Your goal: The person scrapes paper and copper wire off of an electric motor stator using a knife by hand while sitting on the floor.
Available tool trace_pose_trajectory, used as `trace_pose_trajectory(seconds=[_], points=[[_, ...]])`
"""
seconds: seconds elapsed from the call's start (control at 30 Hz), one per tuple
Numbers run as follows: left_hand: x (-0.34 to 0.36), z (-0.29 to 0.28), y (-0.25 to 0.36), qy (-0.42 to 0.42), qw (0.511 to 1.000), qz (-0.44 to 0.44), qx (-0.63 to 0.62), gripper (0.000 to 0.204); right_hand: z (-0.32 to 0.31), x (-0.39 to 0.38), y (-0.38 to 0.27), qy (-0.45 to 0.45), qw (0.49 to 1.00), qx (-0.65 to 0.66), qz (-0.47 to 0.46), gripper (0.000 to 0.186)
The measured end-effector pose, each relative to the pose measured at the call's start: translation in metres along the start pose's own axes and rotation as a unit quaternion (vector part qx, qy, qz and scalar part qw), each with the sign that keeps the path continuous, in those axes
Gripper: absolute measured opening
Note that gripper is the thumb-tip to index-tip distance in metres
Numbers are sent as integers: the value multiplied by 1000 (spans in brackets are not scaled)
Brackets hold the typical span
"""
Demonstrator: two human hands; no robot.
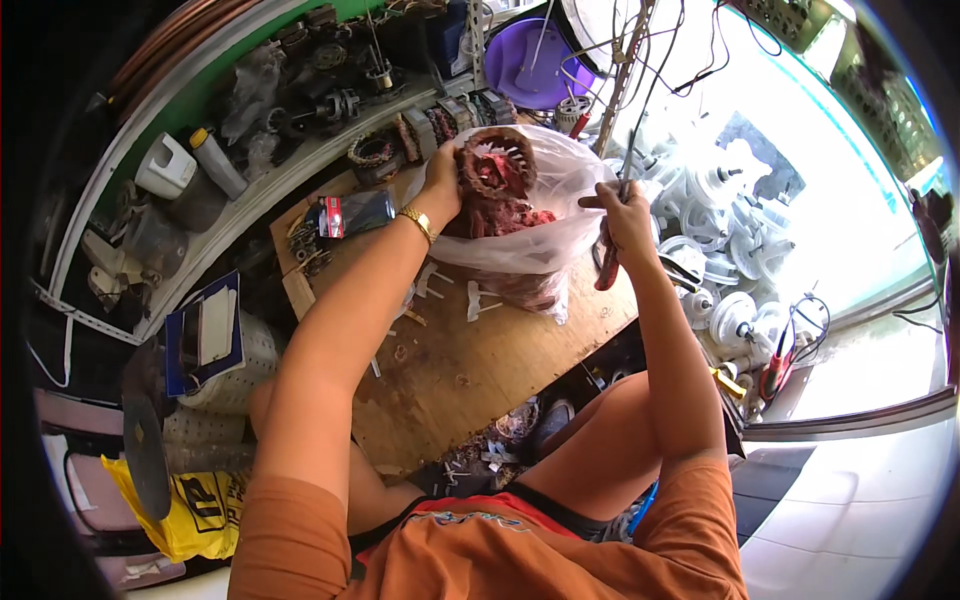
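My left hand (443,185) is closed around a ring-shaped motor stator (497,165), brown at its rim with red material inside. It is held tilted over the mouth of a translucent plastic bag (505,255). Reddish scraps (505,218) show in the bag, just below the stator. At the bag's right side, my right hand (622,215) is closed on a dark tool with a red handle (606,270); its exact kind is unclear. Some fingers of that hand are close to the bag's edge, but I cannot tell whether they touch it.
The bag stands on a wooden board (430,380) with white plastic pieces (480,300) nearby. More stators (430,125) line its far edge, near a purple basin (530,65). Several white plastic parts (735,310) are piled at right. A yellow bag (190,510) lies at lower left.
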State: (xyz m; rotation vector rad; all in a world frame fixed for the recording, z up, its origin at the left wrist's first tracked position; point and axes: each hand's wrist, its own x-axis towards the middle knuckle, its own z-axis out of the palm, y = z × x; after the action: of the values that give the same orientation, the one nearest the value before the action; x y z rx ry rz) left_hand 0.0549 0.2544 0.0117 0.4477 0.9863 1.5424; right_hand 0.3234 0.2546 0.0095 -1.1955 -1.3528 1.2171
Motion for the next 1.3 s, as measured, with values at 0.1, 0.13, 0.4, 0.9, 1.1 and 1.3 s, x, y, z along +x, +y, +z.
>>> trace_pose_trajectory(seconds=[0.1,0.13,0.4,0.9,1.1,1.3], points=[[15,-36,18,-34,997,27,-58,37,24,-5,-13,16,990,-124,-65,47],[15,-41,19,-51,996,34,-65,39,35,-8,-19,20,984,-151,-95,52],[-18,11,16,48,993,108,-18,31,84,-1,-43,-6,944,-276,-181,65],[-40,-42,-39,-44,690,272,669,63,43,25,-67,-11,994,100,-39,13],[-39,-29,-24,-244,740,147,609,67,43,0,-72,-104,969,223,20,14],[-88,-44,54,-182,890,70,413,44,47,-50,-77,-129,980,149,-29,23]])
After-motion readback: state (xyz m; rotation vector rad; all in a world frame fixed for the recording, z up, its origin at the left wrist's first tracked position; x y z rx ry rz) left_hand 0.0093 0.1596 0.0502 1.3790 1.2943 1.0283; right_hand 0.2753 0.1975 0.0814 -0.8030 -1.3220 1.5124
